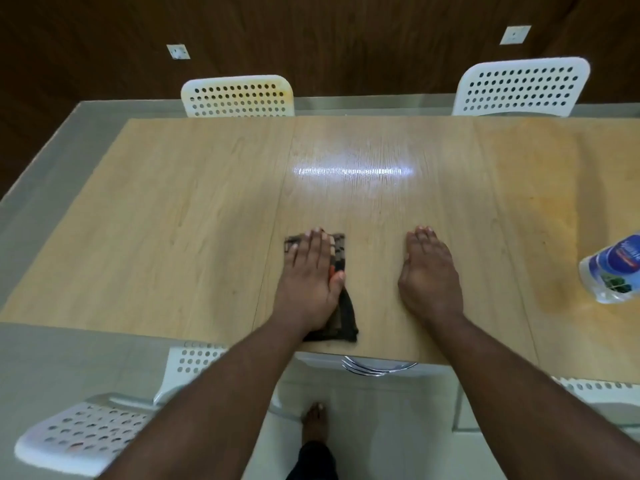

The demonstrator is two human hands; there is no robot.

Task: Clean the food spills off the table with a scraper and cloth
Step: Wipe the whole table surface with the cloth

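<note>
- Cloth (341,306): dark, patterned, folded; lay flat on the counter (173,220) near its near edge, roughly at mid-width.
- Left hand (310,275): pressed palm-down on the cloth, fingers extended and together, thumb alongside on the fabric; flat pressure rather than a closed grasp.
- Right hand (429,275): rested palm-down on bare counter, just to the right of the cloth and apart from it; fingers extended, nothing held.
- Scraper: not visible anywhere in view.
- Step in hand, judged from the posture: wiping stage, with the cloth pinned for a stroke and the other hand bracing.
- Counter surface around the hands: no distinct crumbs or spills discernible; bright glare band beyond the hands, possibly hiding residue.
- Far right of the counter: yellowish-orange discolouration (554,209), possibly a stain or remaining residue; cannot be confirmed.
- Bottle (611,271): clear plastic with blue label, at the right edge of view beside that patch; contents not identifiable.
- Next move, as a judgement: even downward pressure on the cloth and a stroke toward the discoloured area; care required to avoid knocking the bottle.
- Surroundings: white perforated chairs (239,97) at the far and near sides of the counter.
</note>
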